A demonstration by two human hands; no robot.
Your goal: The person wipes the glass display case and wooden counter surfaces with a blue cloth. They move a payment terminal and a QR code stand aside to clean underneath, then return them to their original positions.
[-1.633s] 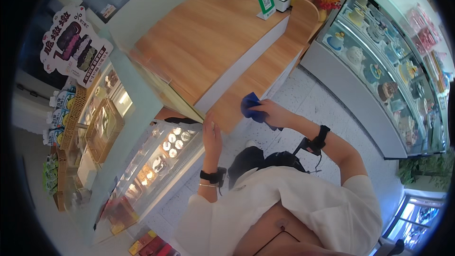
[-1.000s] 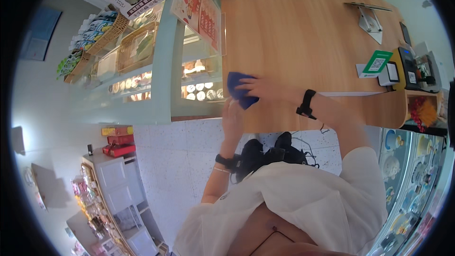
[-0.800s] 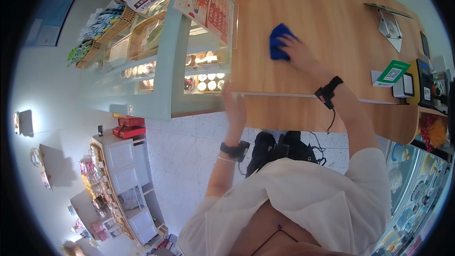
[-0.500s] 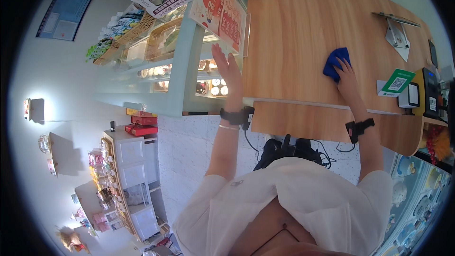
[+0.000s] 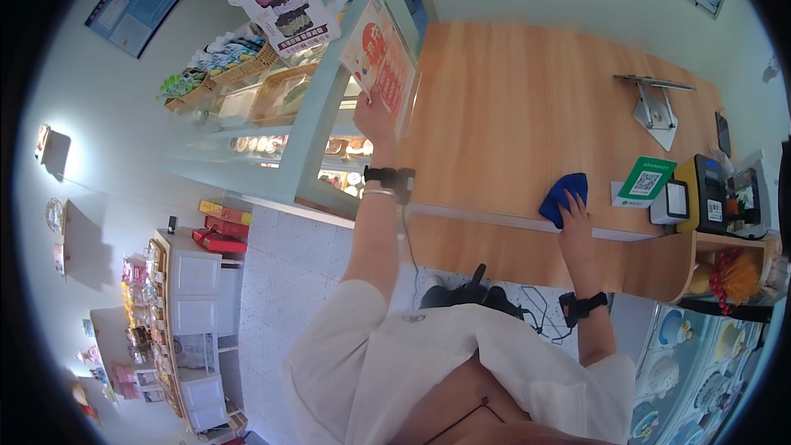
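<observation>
My right hand [image 5: 576, 227] presses on a bunched blue cloth [image 5: 563, 195] near the front edge of the wood-grain counter [image 5: 494, 115]. Its fingers lie spread over the cloth's right side. At the left, my left hand [image 5: 375, 121] reaches up to a red and cream poster [image 5: 383, 62] on the end of the glass display case [image 5: 309, 144]. The fingers are bent in at the poster's lower edge and look pinched on it, though part of them is hidden.
On the counter's right stand a metal tablet stand [image 5: 657, 111], a green code sign [image 5: 645, 180] and a yellow-black payment device [image 5: 700, 194]. A phone [image 5: 723, 130] lies behind them. Below is a shelf with an orange ornament [image 5: 735, 276]. Cables [image 5: 540, 313] trail on the floor.
My left hand has gone from open and raised to closed at the poster's lower edge. The right hand and cloth are now closer to the counter's front edge. The view has tilted up.
</observation>
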